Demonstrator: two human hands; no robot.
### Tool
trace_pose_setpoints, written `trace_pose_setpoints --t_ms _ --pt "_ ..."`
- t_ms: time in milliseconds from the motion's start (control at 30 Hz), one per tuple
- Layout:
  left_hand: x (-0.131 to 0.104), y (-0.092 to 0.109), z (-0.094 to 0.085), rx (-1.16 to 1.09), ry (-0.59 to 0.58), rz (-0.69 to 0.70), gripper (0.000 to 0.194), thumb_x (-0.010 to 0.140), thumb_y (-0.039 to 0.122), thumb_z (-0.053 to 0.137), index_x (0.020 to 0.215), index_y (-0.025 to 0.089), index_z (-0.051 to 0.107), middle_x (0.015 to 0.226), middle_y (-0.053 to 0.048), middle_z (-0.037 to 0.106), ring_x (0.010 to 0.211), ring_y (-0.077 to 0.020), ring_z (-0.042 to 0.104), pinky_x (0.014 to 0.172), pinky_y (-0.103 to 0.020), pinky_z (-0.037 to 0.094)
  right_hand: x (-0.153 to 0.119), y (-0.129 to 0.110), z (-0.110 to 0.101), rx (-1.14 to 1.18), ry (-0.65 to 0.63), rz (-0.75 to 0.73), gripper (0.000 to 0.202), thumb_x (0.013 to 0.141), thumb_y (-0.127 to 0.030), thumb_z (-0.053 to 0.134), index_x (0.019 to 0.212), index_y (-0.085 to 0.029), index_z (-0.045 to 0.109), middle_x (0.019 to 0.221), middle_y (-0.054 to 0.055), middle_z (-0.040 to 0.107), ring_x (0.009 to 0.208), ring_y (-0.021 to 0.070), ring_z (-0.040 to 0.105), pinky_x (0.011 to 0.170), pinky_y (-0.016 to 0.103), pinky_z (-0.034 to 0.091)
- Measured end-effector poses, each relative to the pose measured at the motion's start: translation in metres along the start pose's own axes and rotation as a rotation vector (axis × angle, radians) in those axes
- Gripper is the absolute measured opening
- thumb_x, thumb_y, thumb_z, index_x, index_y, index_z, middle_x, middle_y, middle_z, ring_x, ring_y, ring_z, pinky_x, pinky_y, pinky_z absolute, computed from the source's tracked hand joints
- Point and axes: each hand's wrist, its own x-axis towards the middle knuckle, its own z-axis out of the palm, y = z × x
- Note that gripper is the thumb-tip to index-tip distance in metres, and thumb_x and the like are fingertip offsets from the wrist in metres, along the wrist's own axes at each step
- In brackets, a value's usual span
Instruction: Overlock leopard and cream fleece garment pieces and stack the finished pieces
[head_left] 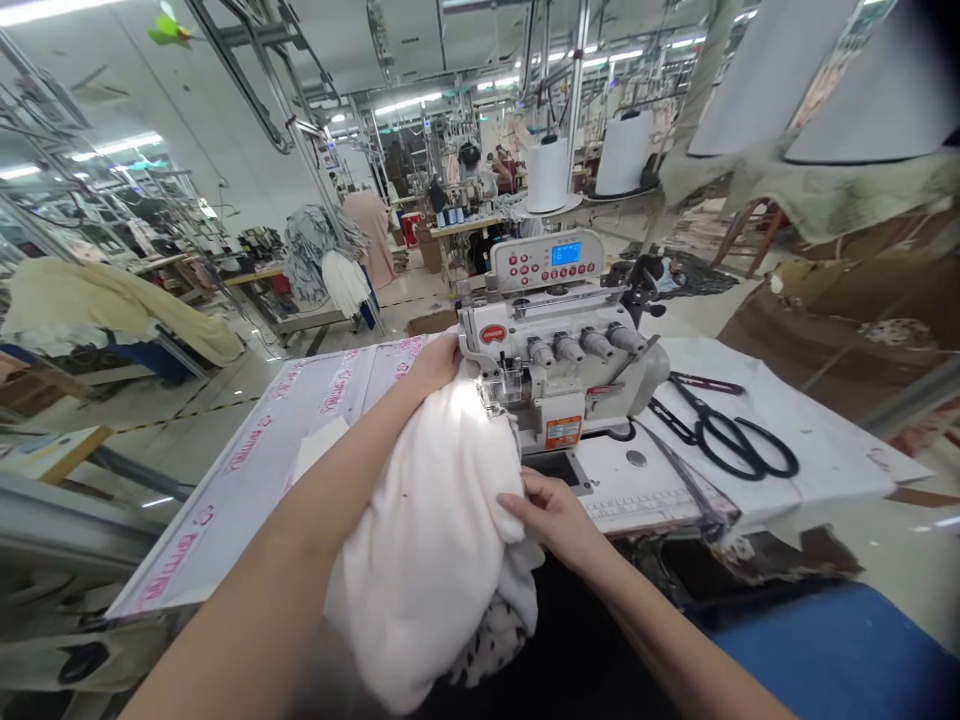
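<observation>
A bundle of soft white fabric (442, 500) hangs over the front table edge, with a black-spotted part showing at its lower end. Its upper edge lies at the needle area of a white overlock sewing machine (525, 340), lit by a bright lamp. My left hand (439, 362) rests on the fabric beside the machine head; its fingertips are hidden behind the cloth and the machine. Lower down, my right hand (551, 510) pinches the fabric's right edge between thumb and fingers, just in front of the machine.
Black scissors (739, 440) and a dark thread snipper (705, 383) lie right of the machine. White thread cones (547, 175) stand behind it. Printed plastic sheeting (247, 470) covers the table on the left. Cloth piles (112, 300) and other workstations fill the room beyond.
</observation>
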Motion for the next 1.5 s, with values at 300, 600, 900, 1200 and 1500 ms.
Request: trace_pose_setpoints --t_ms 300,600,900,1200,1500 --pt "-0.101 0.066 -0.045 -0.057 0.269 -0.126 0.021 0.081 0.023 0.043 0.098 0.015 0.051 0.104 -0.013 0.052 0.103 -0.0229 0.048 0.09 -0.038 0.041 -0.021 0.013 0.004 0.238 0.185 0.053 0.057 0.07 -0.039 0.068 0.118 -0.024 0.04 0.108 0.005 0.056 0.093 0.0184 0.054 0.081 0.031 0.045" --pt "-0.332 0.091 -0.005 -0.06 -0.215 -0.209 0.061 0.057 0.016 0.049 0.113 0.036 0.058 0.127 -0.007 0.052 0.116 -0.0344 0.047 0.093 -0.058 0.038 -0.06 0.016 -0.002 0.306 -0.338 0.385 0.041 0.063 -0.037 0.073 0.096 -0.014 0.065 0.095 0.006 0.068 0.09 0.023 0.06 0.085 0.036 0.045" --pt "-0.23 -0.042 -0.154 -0.266 0.127 -0.768 0.035 0.063 0.033 0.058 0.094 0.017 0.056 0.086 -0.006 0.062 0.079 -0.0227 0.056 0.071 -0.035 0.048 -0.07 0.016 0.044 0.671 -0.246 0.428 0.048 0.062 -0.032 0.075 0.104 -0.014 0.061 0.104 0.012 0.066 0.095 0.0267 0.061 0.089 0.042 0.044" --pt "-0.209 0.033 -0.042 -0.22 0.443 -0.452 0.043 0.077 0.045 0.053 0.108 0.017 0.04 0.102 -0.007 0.049 0.086 -0.0155 0.051 0.081 -0.032 0.045 -0.083 0.027 0.027 0.398 0.058 0.291 0.055 0.07 -0.041 0.067 0.118 -0.019 0.053 0.118 0.01 0.059 0.114 0.0317 0.049 0.097 0.046 0.037" --pt "-0.165 0.025 -0.022 -0.08 0.303 -0.368 0.033 0.082 0.022 0.039 0.113 0.012 0.048 0.113 -0.013 0.054 0.106 -0.022 0.05 0.094 -0.036 0.038 -0.085 0.028 0.02 0.302 0.046 0.306 0.041 0.063 -0.042 0.071 0.094 -0.016 0.064 0.092 0.005 0.068 0.084 0.0236 0.06 0.079 0.037 0.045"
